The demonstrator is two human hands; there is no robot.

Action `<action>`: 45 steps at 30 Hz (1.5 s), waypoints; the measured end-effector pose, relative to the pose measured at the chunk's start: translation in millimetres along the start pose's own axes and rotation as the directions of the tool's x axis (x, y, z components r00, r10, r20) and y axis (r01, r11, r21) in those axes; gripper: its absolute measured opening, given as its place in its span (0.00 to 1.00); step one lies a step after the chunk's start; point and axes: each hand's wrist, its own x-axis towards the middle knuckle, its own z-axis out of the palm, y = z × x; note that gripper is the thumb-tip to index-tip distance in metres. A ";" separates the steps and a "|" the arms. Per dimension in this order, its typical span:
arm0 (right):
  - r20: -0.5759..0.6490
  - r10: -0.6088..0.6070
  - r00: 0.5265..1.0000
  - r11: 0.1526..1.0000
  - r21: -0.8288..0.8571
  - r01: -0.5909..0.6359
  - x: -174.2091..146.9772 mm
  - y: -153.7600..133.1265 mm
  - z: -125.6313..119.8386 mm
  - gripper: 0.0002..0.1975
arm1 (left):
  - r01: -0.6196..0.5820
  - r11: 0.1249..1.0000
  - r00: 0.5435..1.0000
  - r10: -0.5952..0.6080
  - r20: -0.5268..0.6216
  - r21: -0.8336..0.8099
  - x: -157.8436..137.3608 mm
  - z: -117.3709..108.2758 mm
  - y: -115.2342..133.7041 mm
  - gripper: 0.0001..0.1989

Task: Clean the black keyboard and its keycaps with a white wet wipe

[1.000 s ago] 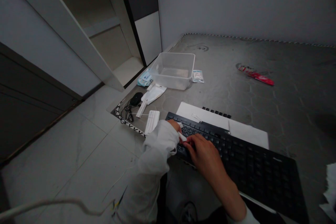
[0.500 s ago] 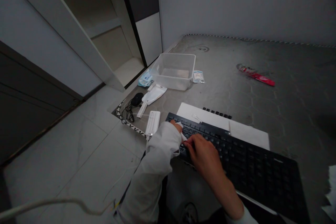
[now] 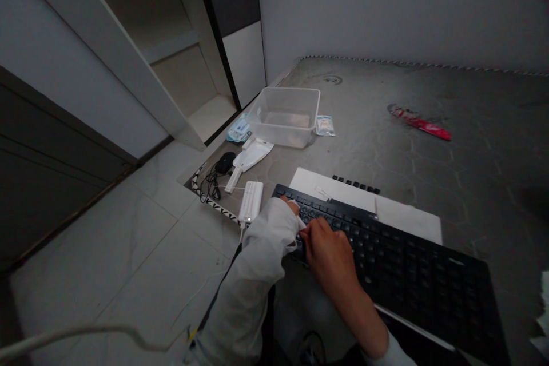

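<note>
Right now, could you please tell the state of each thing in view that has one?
White scrap: pinched by right hand
Left hand: partly hidden, grip unclear
Keyboard: some keys apparently off
Clear box: upright, lidless
Mouse: cable bunched
White device: cable at near end
Cabinet: open-fronted
Red item: lying flat

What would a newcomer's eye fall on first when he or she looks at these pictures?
Probably first the large black keyboard at the lower right, with the left hand and right hand at its left end, a small white piece between them. Next, the bright red strip farther back on the right, then the clear plastic bin just above the picture's middle.
</note>
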 end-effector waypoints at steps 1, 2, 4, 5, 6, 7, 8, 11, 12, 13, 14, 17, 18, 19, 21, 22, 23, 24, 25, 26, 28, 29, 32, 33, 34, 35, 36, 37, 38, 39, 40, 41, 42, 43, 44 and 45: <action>-0.007 -0.006 1.000 1.000 -0.005 0.006 0.1 -0.6 0.4 0.05 | -0.012 0.999 0.999 0.011 0.030 0.042 -1.9 -1.5 0.7 0.16; -0.010 -0.011 1.000 1.000 0.006 0.011 0.1 -0.4 0.3 0.05 | -0.025 0.997 0.998 0.021 0.056 0.077 -4.7 -3.5 1.1 0.18; -0.017 -0.023 1.000 0.997 0.067 0.024 -1.2 2.4 -1.9 0.05 | -0.051 0.992 0.995 0.040 0.088 0.116 -11.4 -8.0 0.5 0.19; -0.030 -0.024 0.999 0.994 0.104 0.027 -2.5 5.1 -4.3 0.05 | -0.059 0.990 0.995 0.047 0.091 0.125 -14.6 -10.2 -0.8 0.19; -0.055 -0.019 0.998 0.990 0.138 0.026 -4.2 8.7 -7.8 0.06 | -0.065 0.989 0.995 0.053 0.089 0.130 -17.2 -12.1 -2.7 0.19; -0.088 -0.011 0.996 0.986 0.167 0.026 -6.2 12.9 -12.2 0.06 | -0.066 0.989 0.995 0.055 0.084 0.136 -19.2 -13.7 -5.3 0.19; -0.129 0.001 0.992 0.982 0.188 0.023 -8.4 17.7 -17.5 0.06 | -0.063 0.989 0.997 0.057 0.054 0.132 -20.5 -14.9 -8.3 0.19; -0.242 0.060 0.968 0.972 0.233 -0.002 -14.4 32.6 -35.1 0.07 | -0.069 0.997 0.975 0.074 -0.211 0.028 -20.4 -16.3 -18.3 0.18; -0.258 0.084 0.962 0.968 0.249 -0.018 -15.8 37.0 -40.6 0.07 | -0.088 0.996 0.942 0.074 -0.328 -0.029 -19.1 -16.0 -21.3 0.17; -0.263 0.110 0.958 0.963 0.267 -0.038 -16.7 40.7 -45.5 0.07 | -0.117 0.990 0.897 0.069 -0.436 -0.084 -17.1 -15.3 -24.1 0.17; -0.259 0.137 0.956 0.956 0.288 -0.059 -17.1 43.8 -49.8 0.07 | -0.150 0.980 0.852 0.062 -0.520 -0.128 -14.4 -14.3 -26.5 0.16; -0.226 0.209 0.951 0.929 0.351 -0.121 -16.0 51.4 -60.1 0.07 | -0.261 0.944 0.736 0.059 -0.674 -0.202 -2.2 -9.8 -32.3 0.18; -0.221 0.229 0.948 0.922 0.362 -0.138 -15.3 53.9 -63.2 0.06 | -0.304 0.925 0.706 0.057 -0.706 -0.229 3.1 -8.1 -34.0 0.18; -0.221 0.249 0.943 0.918 0.364 -0.158 -14.5 56.9 -66.4 0.06 | -0.350 0.899 0.682 0.051 -0.730 -0.264 8.8 -6.4 -35.7 0.18; -0.239 0.288 0.927 0.918 0.343 -0.197 -12.9 64.0 -73.7 0.06 | -0.448 0.820 0.633 0.009 -0.774 -0.356 20.7 -3.1 -38.8 0.18; -0.254 0.302 0.919 0.922 0.321 -0.214 -11.6 68.3 -78.0 0.06 | -0.482 0.781 0.608 -0.028 -0.793 -0.397 26.5 -1.4 -40.2 0.18; -0.270 0.309 0.912 0.929 0.290 -0.229 -9.4 73.2 -82.7 0.06 | -0.506 0.743 0.590 -0.072 -0.804 -0.438 32.1 0.4 -41.5 0.17; -0.283 0.309 0.908 0.938 0.246 -0.243 -5.9 78.5 -87.9 0.06 | -0.522 0.708 0.581 -0.113 -0.806 -0.475 37.3 2.5 -42.8 0.17; -0.289 0.300 0.909 0.949 0.190 -0.252 -0.4 84.4 -93.4 0.06 | -0.533 0.675 0.580 -0.148 -0.801 -0.510 42.0 4.9 -44.2 0.17; -0.286 0.281 0.916 0.959 0.124 -0.256 7.4 90.6 -99.0 0.07 | -0.540 0.644 0.588 -0.173 -0.790 -0.543 46.4 7.5 -45.7 0.16; -0.242 0.227 0.943 0.970 -0.024 -0.240 30.8 103.9 -109.3 0.08 | -0.546 0.590 0.615 -0.200 -0.762 -0.595 54.1 13.4 -49.8 0.16; -0.209 0.194 0.958 0.973 -0.086 -0.216 46.2 110.6 -113.0 0.08 | -0.544 0.566 0.633 -0.208 -0.746 -0.619 57.5 16.4 -52.4 0.17; -0.082 0.140 0.987 0.974 -0.168 -0.152 101.1 128.9 -114.3 0.09 | -0.529 0.512 0.686 -0.212 -0.697 -0.676 66.4 24.6 -60.2 0.18; -0.039 0.127 0.991 0.976 -0.171 -0.132 120.0 134.0 -110.8 0.08 | -0.525 0.501 0.694 -0.216 -0.686 -0.689 69.2 26.9 -62.1 0.19; 0.013 0.120 0.993 0.978 -0.173 -0.116 138.0 138.5 -105.5 0.07 | -0.523 0.492 0.695 -0.226 -0.682 -0.696 71.9 29.1 -63.5 0.19; 0.060 0.119 0.991 0.978 -0.177 -0.107 154.6 142.4 -98.7 0.07 | -0.525 0.484 0.689 -0.241 -0.683 -0.700 74.5 31.1 -64.4 0.20; 0.105 0.123 0.987 0.978 -0.182 -0.102 169.5 145.7 -90.9 0.08 | -0.531 0.473 0.679 -0.258 -0.687 -0.703 76.9 32.8 -64.7 0.20; 0.145 0.128 0.981 0.977 -0.186 -0.100 182.4 148.3 -82.4 0.10 | -0.538 0.461 0.672 -0.271 -0.690 -0.705 78.9 34.3 -64.8 0.20; 0.176 0.137 0.975 0.977 -0.189 -0.103 193.2 150.5 -73.6 0.10 | -0.545 0.450 0.667 -0.279 -0.691 -0.708 80.6 35.5 -64.8 0.19; 0.202 0.146 0.968 0.976 -0.190 -0.107 202.2 152.1 -64.9 0.11 | -0.549 0.442 0.668 -0.279 -0.690 -0.710 81.7 36.4 -65.0 0.19; 0.224 0.156 0.962 0.975 -0.190 -0.114 209.3 153.4 -56.5 0.11 | -0.549 0.435 0.674 -0.274 -0.686 -0.714 82.3 36.9 -65.4 0.18; 0.244 0.167 0.955 0.974 -0.190 -0.122 214.9 154.4 -48.5 0.12 | -0.546 0.426 0.685 -0.269 -0.677 -0.721 82.3 37.1 -66.1 0.18; 0.260 0.179 0.949 0.973 -0.191 -0.131 219.2 155.3 -41.2 0.12 | -0.538 0.414 0.699 -0.267 -0.663 -0.734 81.9 36.9 -67.0 0.18; 0.275 0.190 0.942 0.972 -0.190 -0.140 222.5 156.1 -34.4 0.12 | -0.529 0.393 0.717 -0.268 -0.644 -0.752 81.2 36.7 -68.1 0.18; 0.290 0.200 0.936 0.970 -0.189 -0.149 225.1 156.8 -28.3 0.12 | -0.518 0.369 0.734 -0.271 -0.622 -0.772 80.3 36.3 -69.3 0.18; 0.303 0.210 0.930 0.970 -0.187 -0.158 227.2 157.4 -22.9 0.11 | -0.507 0.343 0.750 -0.277 -0.601 -0.790 79.5 35.9 -70.4 0.18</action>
